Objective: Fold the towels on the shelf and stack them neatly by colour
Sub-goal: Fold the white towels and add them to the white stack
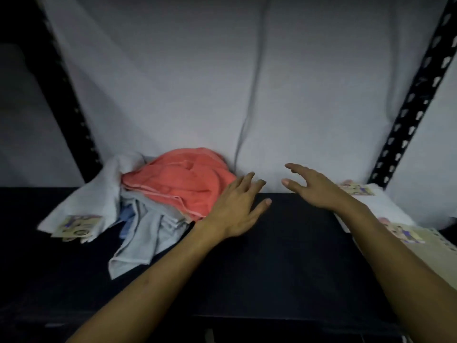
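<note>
— Where are the towels?
— Heaped at the shelf's point(284, 243) left; the coral towel point(178, 179) is on top.
— Hands?
— Left hand point(235, 209) and right hand point(311, 188) are both spread, holding nothing. I'd lift the coral one by two corners first.

A coral towel point(183, 180) tops the pile, over pale grey towels point(146, 233) and a blue one point(127, 216). Left of the coral towel lies a white towel point(103, 191) with a printed label point(78, 226). The shelf point(284, 256) is black, the backdrop point(222, 82) plain grey-white.
</note>
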A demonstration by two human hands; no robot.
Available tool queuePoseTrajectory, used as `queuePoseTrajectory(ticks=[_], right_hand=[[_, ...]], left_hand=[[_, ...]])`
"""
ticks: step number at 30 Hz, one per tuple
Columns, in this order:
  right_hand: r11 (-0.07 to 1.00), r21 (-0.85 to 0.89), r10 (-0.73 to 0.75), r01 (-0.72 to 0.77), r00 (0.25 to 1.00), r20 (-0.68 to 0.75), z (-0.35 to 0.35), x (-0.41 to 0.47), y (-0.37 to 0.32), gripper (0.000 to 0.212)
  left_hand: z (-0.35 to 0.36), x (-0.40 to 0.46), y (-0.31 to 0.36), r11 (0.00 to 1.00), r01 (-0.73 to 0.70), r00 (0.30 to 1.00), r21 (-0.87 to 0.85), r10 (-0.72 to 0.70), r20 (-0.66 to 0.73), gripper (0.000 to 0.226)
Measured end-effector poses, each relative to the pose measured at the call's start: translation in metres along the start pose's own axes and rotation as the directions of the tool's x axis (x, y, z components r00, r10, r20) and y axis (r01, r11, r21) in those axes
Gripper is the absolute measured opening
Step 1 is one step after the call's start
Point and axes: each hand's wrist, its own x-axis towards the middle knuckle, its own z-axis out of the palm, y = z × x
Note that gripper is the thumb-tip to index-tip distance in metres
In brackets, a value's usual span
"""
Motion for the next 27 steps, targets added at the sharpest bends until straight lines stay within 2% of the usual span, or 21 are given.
queuePoseTrajectory(ticks=[4,7,11,14,16,19,21,24,27], right_hand=[[0.979,0.113,-0.166,0.168,0.986,-0.026,0.045,0.005,-0.091,0.058],[0.952,0.127,-0.274,0.278,0.961,-0.044,0.084,0.007,-0.152,0.056],[0.924,-0.042,-0.383,0.381,0.923,-0.048,0.146,0.013,-0.205,0.058],[0.930,-0.138,-0.341,0.342,0.940,0.029,0.188,0.019,-0.228,0.063],[0.914,-0.234,-0.322,0.332,0.943,0.082,0.215,0.020,-0.234,0.068],[0.875,-0.365,-0.306,0.318,0.948,0.091,0.241,0.020,-0.232,0.072],[0.869,-0.386,-0.299,0.309,0.950,0.086,0.244,0.020,-0.232,0.072],[0.878,-0.359,-0.296,0.318,0.948,0.114,0.238,0.023,-0.230,0.072],[0.888,-0.318,-0.299,0.331,0.943,0.146,0.232,0.025,-0.227,0.074]], left_hand=[[-0.038,-0.064,-0.064,0.995,0.072,0.990,0.074,-0.062,-0.123,0.068],[-0.062,-0.107,-0.104,0.981,0.183,0.955,0.063,-0.163,-0.248,0.063],[-0.074,-0.142,-0.161,0.917,0.397,0.888,0.035,-0.374,-0.266,0.064],[-0.073,-0.156,-0.205,0.828,0.561,0.794,-0.003,-0.539,-0.280,0.067],[-0.071,-0.161,-0.223,0.761,0.640,0.724,-0.108,-0.644,-0.248,0.063],[-0.069,-0.163,-0.235,0.748,0.659,0.727,-0.072,-0.659,-0.191,0.033],[-0.071,-0.164,-0.242,0.735,0.673,0.705,-0.084,-0.672,-0.226,0.020],[-0.081,-0.168,-0.250,0.709,0.683,0.664,-0.174,-0.703,-0.254,0.021],[-0.102,-0.174,-0.242,0.717,0.629,0.665,-0.299,-0.696,-0.270,0.018]])
